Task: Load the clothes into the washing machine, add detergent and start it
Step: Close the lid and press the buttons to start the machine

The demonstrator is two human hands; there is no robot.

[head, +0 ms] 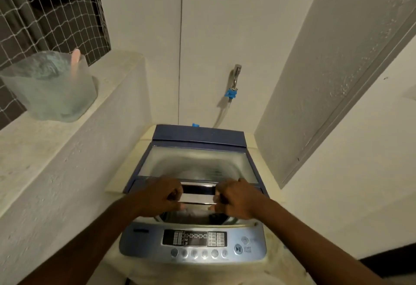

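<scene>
A top-loading washing machine stands below me, its silver control panel (194,243) nearest, with a display and a row of round buttons. Its blue-framed glass lid (198,164) is partly raised at the front edge. My left hand (161,197) and my right hand (236,199) both grip the lid's chrome front handle (198,192), one at each end. Under the lifted edge a slice of the drum (195,216) shows, with dark cloth inside. No detergent pack is clearly visible.
A translucent plastic container (50,87) holding a pale stick stands on the concrete ledge (45,145) at left, below a netted window (49,8). A wall tap (235,80) with a blue connector and hose hangs behind the machine. A white door panel (326,82) leans close at right.
</scene>
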